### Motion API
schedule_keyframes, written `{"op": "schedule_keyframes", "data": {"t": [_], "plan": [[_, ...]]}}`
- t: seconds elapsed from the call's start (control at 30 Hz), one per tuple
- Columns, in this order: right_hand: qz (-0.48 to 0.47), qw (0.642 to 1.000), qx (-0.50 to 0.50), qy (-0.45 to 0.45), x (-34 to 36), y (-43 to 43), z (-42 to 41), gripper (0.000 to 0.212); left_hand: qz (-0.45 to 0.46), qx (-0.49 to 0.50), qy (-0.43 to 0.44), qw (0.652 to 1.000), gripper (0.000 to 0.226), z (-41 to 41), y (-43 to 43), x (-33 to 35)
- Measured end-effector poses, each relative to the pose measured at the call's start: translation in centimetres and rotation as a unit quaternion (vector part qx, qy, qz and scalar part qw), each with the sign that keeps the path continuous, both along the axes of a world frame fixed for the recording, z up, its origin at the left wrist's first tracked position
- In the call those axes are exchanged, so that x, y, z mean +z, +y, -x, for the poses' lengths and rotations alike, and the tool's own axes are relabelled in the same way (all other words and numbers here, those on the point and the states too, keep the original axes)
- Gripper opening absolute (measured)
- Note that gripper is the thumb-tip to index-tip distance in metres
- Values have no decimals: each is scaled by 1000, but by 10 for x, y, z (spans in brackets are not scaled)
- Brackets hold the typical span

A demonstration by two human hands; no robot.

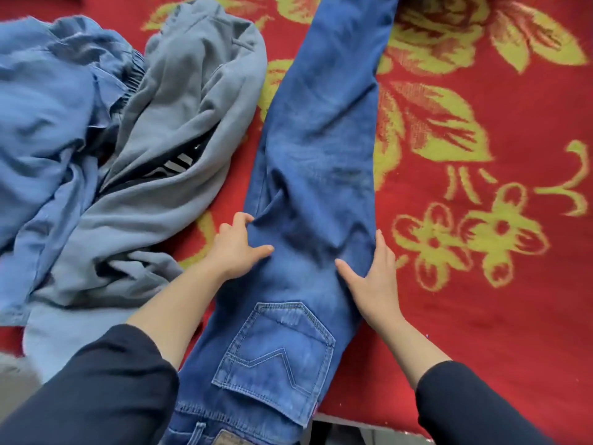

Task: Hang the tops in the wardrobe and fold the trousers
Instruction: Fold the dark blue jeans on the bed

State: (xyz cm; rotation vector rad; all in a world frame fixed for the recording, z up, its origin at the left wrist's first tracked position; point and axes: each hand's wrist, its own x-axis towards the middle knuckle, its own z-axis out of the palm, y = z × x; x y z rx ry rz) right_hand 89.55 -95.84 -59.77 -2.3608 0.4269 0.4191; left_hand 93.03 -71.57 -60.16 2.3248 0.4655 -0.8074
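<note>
Two stacked legs: the jeans (316, 162) lie lengthwise on the red flowered blanket (481, 316), waistband near, cuffs out of view at the far end. The layers could easily slide out of line if one side gets pulled harder.
Wrinkle at the left edge: there's a pucker by the fingers, and I reckon folding now would crease it in.
Pile of clothes (128, 155): sits just left of the jeans, so a wide fold could drag a bit of it along.
Left hand (239, 244): thumb flat on the denim, fingers bent at the left edge. Can't tell if it's actually pinching.
Right hand (373, 271): open, fingers straight along the right edge, thumb spread on top, pressing rather than holding.
</note>
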Motion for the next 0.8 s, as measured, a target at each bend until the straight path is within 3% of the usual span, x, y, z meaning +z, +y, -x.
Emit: {"op": "schedule_keyframes", "data": {"t": [0.07, 0.13, 0.2, 0.33, 0.4, 0.5, 0.6, 0.7, 0.8], "plan": [[12, 999, -34, 14, 3, 9, 24, 98, 62, 30, -3, 998, 37, 18, 4, 2], [7, 998, -63, 22, 3, 14, 43, 98, 136, 127, -27, 982, 15, 35, 7, 2], [-16, 996, -85, 26, 6, 19, 66, 97, 162, 211, -59, 962, 23, 65, 16, 1], [-42, 985, -157, 59, 15, 29, 113, 96, 93, 162, -56, 981, 33, 147, 29, 2], [-55, 974, -203, 84, 18, 34, 133, 79, 79, 128, -33, 988, 28, 180, 33, 10], [-106, 968, -152, 169, 19, 46, 172, 46, 21, 117, 14, 993, 30, 225, 44, 6], [-172, 961, -129, 172, 16, 53, 214, 37, 112, 170, 51, 978, 19, 263, 42, 2], [-262, 928, -191, 184, 17, 49, 236, 37, 187, 191, 42, 963, 11, 285, 29, 9], [-280, 922, -199, 176, 28, 40, 250, 38, 221, 243, 10, 944, 26, 303, 20, 22]]}}
